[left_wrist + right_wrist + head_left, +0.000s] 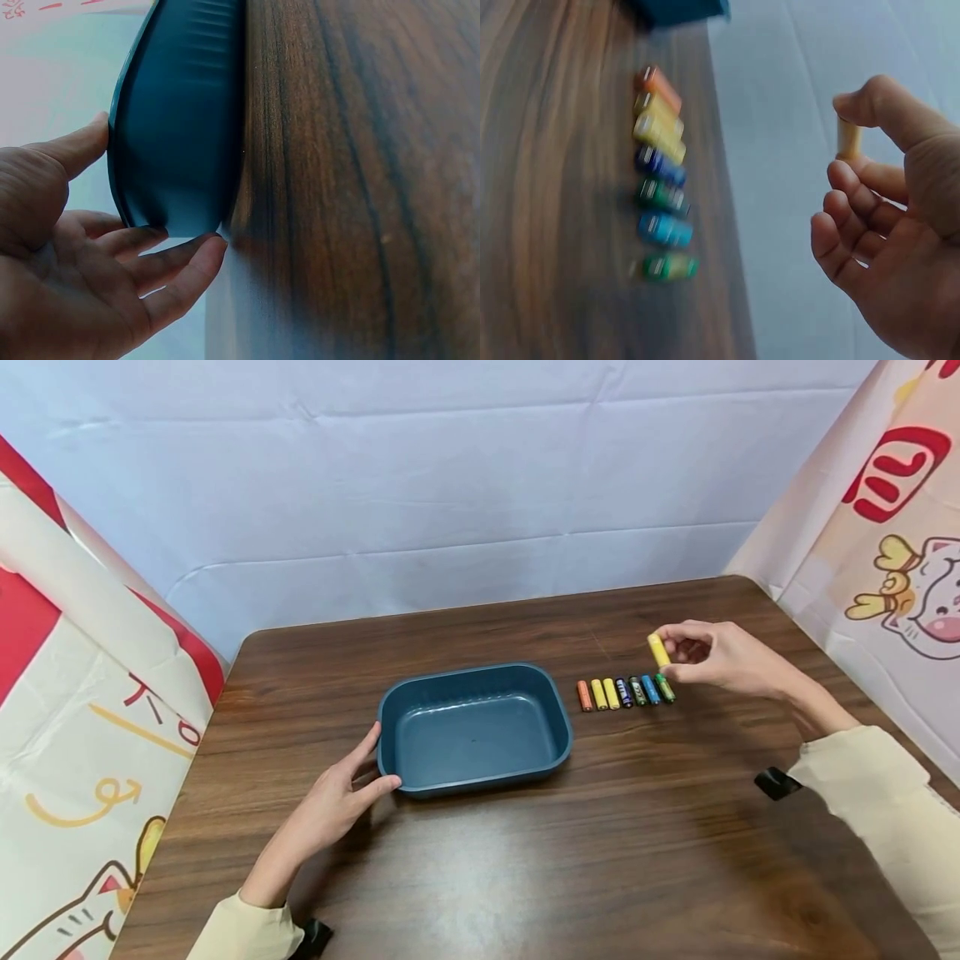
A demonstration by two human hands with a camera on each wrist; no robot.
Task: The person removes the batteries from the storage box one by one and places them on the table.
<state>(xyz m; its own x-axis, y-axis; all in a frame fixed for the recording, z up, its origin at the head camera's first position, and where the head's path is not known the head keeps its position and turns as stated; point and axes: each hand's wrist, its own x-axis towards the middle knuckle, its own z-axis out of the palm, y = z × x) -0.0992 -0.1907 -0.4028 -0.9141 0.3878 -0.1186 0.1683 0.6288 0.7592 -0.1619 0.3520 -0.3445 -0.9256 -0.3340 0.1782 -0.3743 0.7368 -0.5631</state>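
Note:
My right hand (723,656) pinches a yellow battery (658,651) between thumb and forefinger, above the right end of a row of batteries. In the right wrist view the same yellow battery (848,139) stands between thumb tip and finger, the other fingers loosely bent. The row lies side by side on the table: an orange battery (584,696), two yellow ones, a dark purple one, a dark green one, a blue battery (650,690) and a green battery (665,688). My left hand (330,802) rests against the left end of a dark blue plastic basin (472,739), thumb at its rim, fingers spread along its wall.
The brown wooden table (480,868) carries the basin and the row. A pale cloth (450,485) hangs behind the table's far edge. Printed cloths (885,602) hang at both sides. The basin's inside shows only its bare floor.

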